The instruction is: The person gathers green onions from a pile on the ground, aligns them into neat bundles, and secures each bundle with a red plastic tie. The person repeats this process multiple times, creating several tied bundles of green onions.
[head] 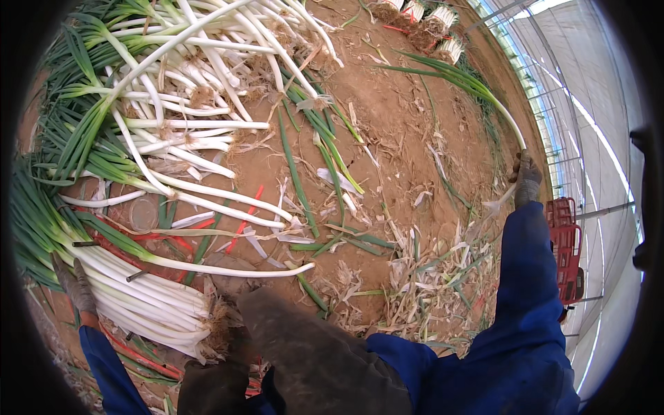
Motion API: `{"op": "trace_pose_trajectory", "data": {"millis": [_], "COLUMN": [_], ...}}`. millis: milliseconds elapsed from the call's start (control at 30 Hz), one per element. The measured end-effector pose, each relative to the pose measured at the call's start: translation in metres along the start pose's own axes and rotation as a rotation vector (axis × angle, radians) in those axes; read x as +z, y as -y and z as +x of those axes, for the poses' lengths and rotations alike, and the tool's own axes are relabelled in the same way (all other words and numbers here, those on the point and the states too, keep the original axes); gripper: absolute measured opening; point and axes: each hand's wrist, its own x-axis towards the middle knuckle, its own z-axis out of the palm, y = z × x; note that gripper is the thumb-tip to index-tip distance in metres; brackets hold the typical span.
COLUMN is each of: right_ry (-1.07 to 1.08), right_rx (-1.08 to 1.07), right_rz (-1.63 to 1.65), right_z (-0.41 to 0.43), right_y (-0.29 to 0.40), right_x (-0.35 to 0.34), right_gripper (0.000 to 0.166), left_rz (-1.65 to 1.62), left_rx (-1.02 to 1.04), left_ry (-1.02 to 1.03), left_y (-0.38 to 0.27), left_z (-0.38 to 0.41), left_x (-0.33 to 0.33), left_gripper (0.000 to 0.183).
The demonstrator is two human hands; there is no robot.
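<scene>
My gloved left hand lies on the near side of a large bundle of Welsh onions, where the white stems meet the green leaves. Two of its fingers are spread apart on the stems. The bundle's roots point toward my legs, and short metal pegs stand along it. Far to the right, my gloved right hand is closed around the white stem of one Welsh onion. Its green leaves arch up and left, and pale loose skin hangs near its lower end.
A big heap of loose Welsh onions covers the upper left. Peeled skins and leaf scraps litter the soil. Red strapping lies near the bundle. Tied bundles sit at the top. Red plastic crates stand at right, by the plastic greenhouse wall.
</scene>
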Motion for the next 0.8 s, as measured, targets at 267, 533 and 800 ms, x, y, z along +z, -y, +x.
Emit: {"op": "trace_pose_trajectory", "data": {"millis": [267, 533, 800], "right_ry": [0.48, 1.203, 1.368], "right_rx": [-0.362, -0.67, -0.733], "right_rz": [-0.348, -0.016, -0.091], "right_z": [-0.026, -0.34, -0.47], "right_y": [-0.16, 0.078, 0.233], "right_x": [0.133, 0.384, 0.482], "right_gripper": [0.044, 0.043, 0.058], "left_rz": [0.053, 0.014, 0.08], "left_rx": [-0.006, -0.066, -0.073], "left_ry": [0.008, 0.007, 0.012], "left_y": [-0.032, -0.036, -0.031], "left_z": [-0.002, -0.011, -0.014], "left_x": [0.015, 0.003, -0.009], "left_gripper": [0.067, 0.067, 0.067]}}
